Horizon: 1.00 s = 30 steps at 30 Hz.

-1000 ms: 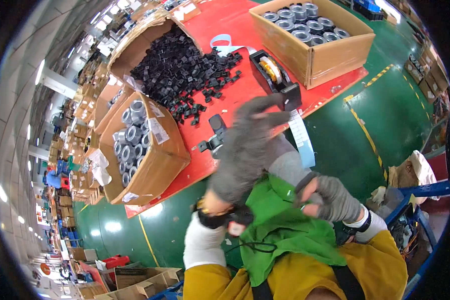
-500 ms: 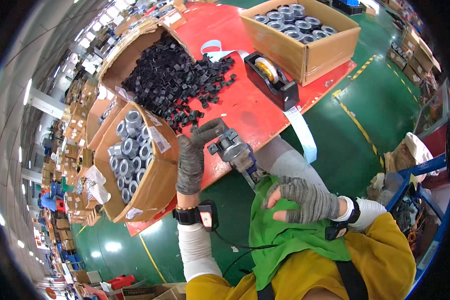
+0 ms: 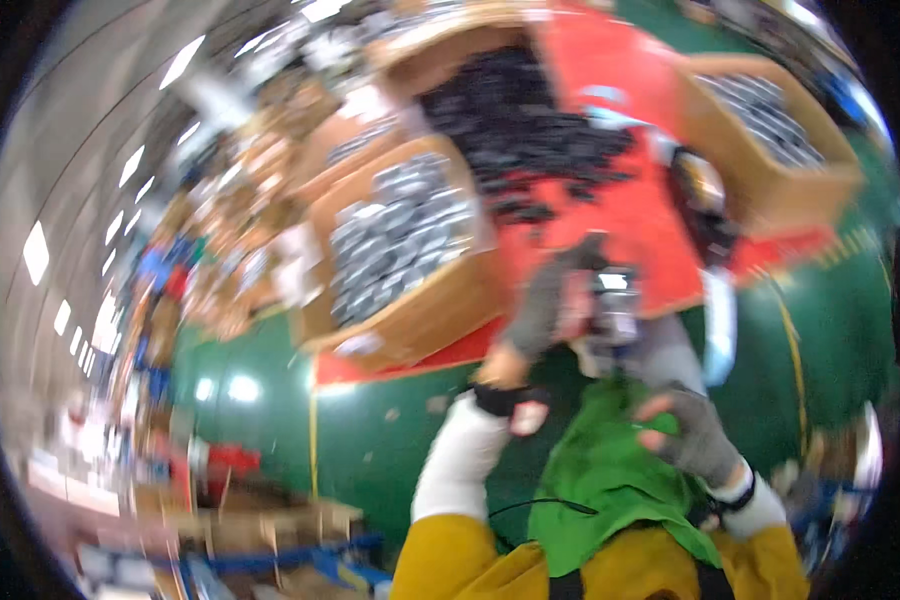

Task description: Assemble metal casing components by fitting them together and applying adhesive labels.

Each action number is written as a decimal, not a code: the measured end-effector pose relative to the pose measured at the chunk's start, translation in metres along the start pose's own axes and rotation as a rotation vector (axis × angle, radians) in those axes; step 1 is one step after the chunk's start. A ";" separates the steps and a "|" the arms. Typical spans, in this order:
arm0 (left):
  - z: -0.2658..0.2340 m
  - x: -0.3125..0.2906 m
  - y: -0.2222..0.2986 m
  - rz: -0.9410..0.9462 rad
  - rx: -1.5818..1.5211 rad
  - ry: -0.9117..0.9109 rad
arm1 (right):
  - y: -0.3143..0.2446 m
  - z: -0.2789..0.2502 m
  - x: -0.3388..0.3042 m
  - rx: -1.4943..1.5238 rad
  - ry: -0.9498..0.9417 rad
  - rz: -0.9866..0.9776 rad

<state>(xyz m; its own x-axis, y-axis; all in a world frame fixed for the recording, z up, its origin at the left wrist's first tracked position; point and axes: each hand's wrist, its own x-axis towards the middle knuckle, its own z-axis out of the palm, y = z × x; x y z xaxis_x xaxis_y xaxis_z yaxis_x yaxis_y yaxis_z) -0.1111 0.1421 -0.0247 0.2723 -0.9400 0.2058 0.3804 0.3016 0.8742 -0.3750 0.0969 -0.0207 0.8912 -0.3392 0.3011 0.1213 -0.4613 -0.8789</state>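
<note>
The picture is smeared by motion. My left hand (image 3: 542,305), in a grey fingerless glove, is closed at the left side of a shiny metal ring part (image 3: 616,290) with black clips on it. Its fingertips reach the part's upper edge; their exact grip is blurred. Beneath the part is a blue-grey piece (image 3: 610,352) that I cannot make out. My right hand (image 3: 695,430), gloved alike, hovers over the green apron (image 3: 610,460), thumb and forefinger apart, with nothing visible between them. Black clips (image 3: 530,130) lie heaped on the red table (image 3: 660,220) beyond my left hand.
A carton (image 3: 400,325) of metal rings stands at the table's left, and another carton (image 3: 785,190) of rings at the far right. A black tape dispenser (image 3: 705,215) sits between the clips and that carton. A pale strip (image 3: 720,325) hangs off the table's edge.
The whole view has swung, so table, cartons and hands appear farther right and blurred. My left hand stays at the metal ring part; my right hand stays over the apron.
</note>
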 end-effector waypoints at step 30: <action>0.088 -0.097 -0.040 -0.232 0.483 0.120 | 0.011 0.009 -0.024 0.101 0.122 0.245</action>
<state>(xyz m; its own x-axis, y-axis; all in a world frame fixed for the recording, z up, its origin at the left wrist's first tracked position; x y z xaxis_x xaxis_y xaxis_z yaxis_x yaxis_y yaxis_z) -0.2303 0.2072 -0.0416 0.3388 -0.9399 -0.0429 0.0011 -0.0452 0.9990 -0.3911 0.1070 -0.0409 0.8408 -0.5296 0.1122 -0.0425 -0.2712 -0.9616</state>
